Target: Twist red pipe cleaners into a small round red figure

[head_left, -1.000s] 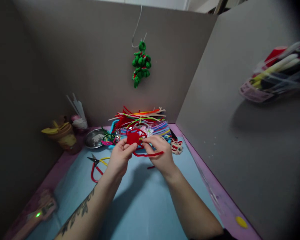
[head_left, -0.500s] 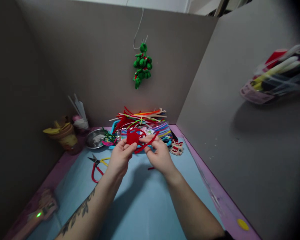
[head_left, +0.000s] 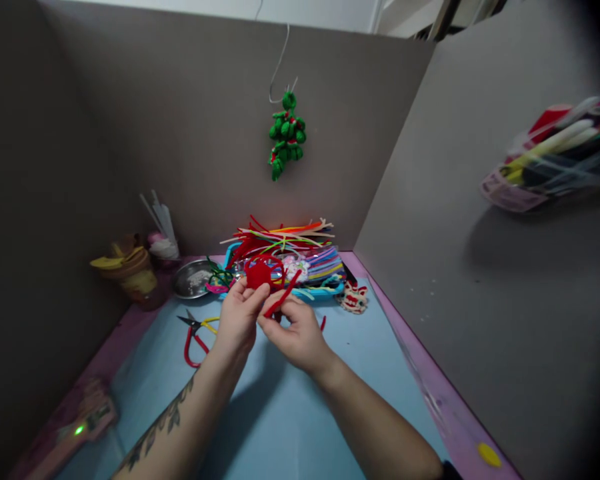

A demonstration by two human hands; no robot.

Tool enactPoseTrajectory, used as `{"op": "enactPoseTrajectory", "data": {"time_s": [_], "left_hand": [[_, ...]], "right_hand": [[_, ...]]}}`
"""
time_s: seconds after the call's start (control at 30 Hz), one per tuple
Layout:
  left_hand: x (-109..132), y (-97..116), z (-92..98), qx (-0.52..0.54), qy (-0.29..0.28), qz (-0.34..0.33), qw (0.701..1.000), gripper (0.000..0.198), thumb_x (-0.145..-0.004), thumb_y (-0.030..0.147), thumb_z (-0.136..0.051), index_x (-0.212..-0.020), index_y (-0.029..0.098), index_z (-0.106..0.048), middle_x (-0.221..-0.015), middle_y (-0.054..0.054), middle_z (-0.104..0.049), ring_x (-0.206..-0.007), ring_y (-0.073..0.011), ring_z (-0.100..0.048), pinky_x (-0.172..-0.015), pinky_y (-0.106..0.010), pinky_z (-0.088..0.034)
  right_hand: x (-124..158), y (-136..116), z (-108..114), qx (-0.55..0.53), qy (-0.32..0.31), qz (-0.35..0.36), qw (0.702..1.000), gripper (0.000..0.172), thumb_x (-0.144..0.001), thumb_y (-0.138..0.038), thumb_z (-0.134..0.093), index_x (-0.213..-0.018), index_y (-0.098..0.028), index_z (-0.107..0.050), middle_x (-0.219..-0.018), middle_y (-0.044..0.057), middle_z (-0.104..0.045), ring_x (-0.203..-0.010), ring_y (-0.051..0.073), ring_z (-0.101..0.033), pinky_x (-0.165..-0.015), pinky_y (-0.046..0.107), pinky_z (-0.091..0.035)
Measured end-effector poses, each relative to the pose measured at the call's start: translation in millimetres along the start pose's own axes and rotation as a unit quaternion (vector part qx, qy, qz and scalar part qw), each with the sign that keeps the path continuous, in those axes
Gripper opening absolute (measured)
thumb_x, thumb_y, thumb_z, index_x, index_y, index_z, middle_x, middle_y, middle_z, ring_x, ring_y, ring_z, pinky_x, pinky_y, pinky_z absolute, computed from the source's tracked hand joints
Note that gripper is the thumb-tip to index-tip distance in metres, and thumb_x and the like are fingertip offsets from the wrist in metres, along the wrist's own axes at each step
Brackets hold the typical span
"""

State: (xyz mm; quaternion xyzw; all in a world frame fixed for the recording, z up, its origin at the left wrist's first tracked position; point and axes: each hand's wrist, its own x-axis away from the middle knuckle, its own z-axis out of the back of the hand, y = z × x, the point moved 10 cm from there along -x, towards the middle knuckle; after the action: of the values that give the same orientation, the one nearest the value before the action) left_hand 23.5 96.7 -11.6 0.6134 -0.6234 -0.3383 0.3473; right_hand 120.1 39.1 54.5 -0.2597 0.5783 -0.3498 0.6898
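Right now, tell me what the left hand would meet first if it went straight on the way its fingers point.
Likely the heap of pipe cleaners just beyond the red ball that the left hand pinches; depth is hard to judge.

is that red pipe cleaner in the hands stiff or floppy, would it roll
Probably bendable yet shape-holding: the red pipe cleaner holds a wound ball at the left hand, and its tail juts straight from the right hand without drooping. Likely very light, held by a mere pinch. The tail would probably stop rolling.
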Motion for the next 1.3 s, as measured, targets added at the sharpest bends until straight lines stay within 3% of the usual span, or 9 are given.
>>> {"op": "enactPoseTrajectory", "data": {"time_s": [0.13, 0.3, 0.43, 0.53, 0.6, 0.7, 0.83, 1.03, 1.3], "left_hand": [[-4, 4, 7.3, -0.019, 0.016, -0.025, 0.999, 0.044, -0.058, 0.026, -0.084, -0.091, 0.016, -0.058, -0.064, 0.005, -0.064, -0.052, -0.0068, -0.054, -0.054, -0.019, -0.039], [-4, 5, 8.9, -0.043, 0.027, -0.027, 0.998, 0.047, -0.054, 0.026, -0.086, -0.09, 0.016, -0.057, -0.055, 0.009, -0.056, -0.044, -0.0037, -0.043, -0.047, -0.018, -0.028], [-2, 2, 6.2, -0.053, 0.02, -0.009, 0.998, 0.046, -0.055, 0.027, -0.085, -0.09, 0.015, -0.058, -0.058, 0.006, -0.06, -0.042, -0.0029, -0.039, -0.044, -0.018, -0.023], [-2, 0, 5.2, -0.039, 0.012, 0.003, 0.999, 0.043, -0.056, 0.027, -0.085, -0.088, 0.015, -0.058, -0.064, 0.003, -0.064, -0.044, -0.0032, -0.041, -0.043, -0.018, -0.022], [-2, -2, 4.4, -0.027, 0.009, 0.014, 0.999, 0.042, -0.056, 0.027, -0.085, -0.086, 0.015, -0.058, -0.062, 0.004, -0.062, -0.043, -0.0026, -0.038, -0.042, -0.018, -0.021], [1, -6, 1.0, -0.015, -0.001, 0.032, 0.999, 0.042, -0.056, 0.026, -0.086, -0.086, 0.015, -0.058, -0.059, 0.005, -0.06, -0.041, -0.0013, -0.034, -0.04, -0.017, -0.018], [5, -7, -5.2, -0.008, -0.019, 0.044, 0.999, 0.043, -0.056, 0.026, -0.086, -0.086, 0.014, -0.058, -0.054, 0.008, -0.052, -0.04, -0.0003, -0.028, -0.039, -0.015, -0.017], [6, -4, -7.7, -0.005, -0.026, 0.039, 0.999, 0.043, -0.056, 0.027, -0.087, -0.085, 0.013, -0.058, -0.059, 0.006, -0.054, -0.043, -0.0002, -0.031, -0.039, -0.013, -0.021], [7, -9, -2.8, 0.013, 0.002, 0.059, 0.998, 0.051, -0.051, 0.028, -0.089, -0.088, 0.016, -0.055, -0.056, 0.008, -0.053, -0.039, 0.0009, -0.022, -0.037, -0.015, -0.014]], "right_hand": [[-3, 2, 5, -0.156, -0.03, -0.037, 0.987, 0.022, -0.082, -0.04, -0.063, -0.07, -0.022, -0.057, -0.074, 0.002, -0.061, -0.074, 0.017, -0.06, -0.073, 0.032, -0.053], [-10, 9, 40, -0.253, 0.071, -0.021, 0.964, 0.029, -0.08, -0.048, -0.064, -0.073, -0.024, -0.05, -0.071, 0.001, -0.054, -0.068, 0.017, -0.057, -0.064, 0.032, -0.052], [-11, 18, 49, -0.19, 0.074, -0.015, 0.979, 0.021, -0.085, -0.044, -0.058, -0.082, -0.025, -0.051, -0.079, 0.003, -0.059, -0.073, 0.018, -0.06, -0.065, 0.032, -0.054], [-11, 18, 45, -0.045, 0.046, 0.011, 0.998, 0.024, -0.081, -0.032, -0.065, -0.103, -0.025, -0.057, -0.098, 0.006, -0.063, -0.087, 0.02, -0.062, -0.077, 0.035, -0.054], [-10, 14, 37, 0.083, 0.029, 0.045, 0.995, 0.029, -0.08, -0.022, -0.065, -0.109, -0.025, -0.059, -0.103, 0.006, -0.063, -0.096, 0.021, -0.06, -0.086, 0.038, -0.051], [-7, 8, 30, 0.189, 0.05, 0.097, 0.976, 0.019, -0.083, -0.016, -0.061, -0.1, -0.023, -0.063, -0.096, 0.006, -0.065, -0.094, 0.021, -0.06, -0.086, 0.037, -0.049], [-3, 4, 31, 0.245, 0.101, 0.136, 0.954, 0.009, -0.085, -0.017, -0.06, -0.092, -0.022, -0.061, -0.086, 0.004, -0.067, -0.084, 0.021, -0.06, -0.08, 0.037, -0.048], [-1, 2, 32, 0.263, 0.104, 0.153, 0.947, 0.006, -0.086, -0.016, -0.058, -0.086, -0.022, -0.058, -0.08, 0.003, -0.065, -0.078, 0.02, -0.058, -0.077, 0.036, -0.046], [0, 4, 26, 0.258, 0.104, 0.137, 0.951, 0.008, -0.085, -0.013, -0.055, -0.083, -0.021, -0.054, -0.079, 0.004, -0.062, -0.078, 0.021, -0.054, -0.075, 0.036, -0.045]]}}
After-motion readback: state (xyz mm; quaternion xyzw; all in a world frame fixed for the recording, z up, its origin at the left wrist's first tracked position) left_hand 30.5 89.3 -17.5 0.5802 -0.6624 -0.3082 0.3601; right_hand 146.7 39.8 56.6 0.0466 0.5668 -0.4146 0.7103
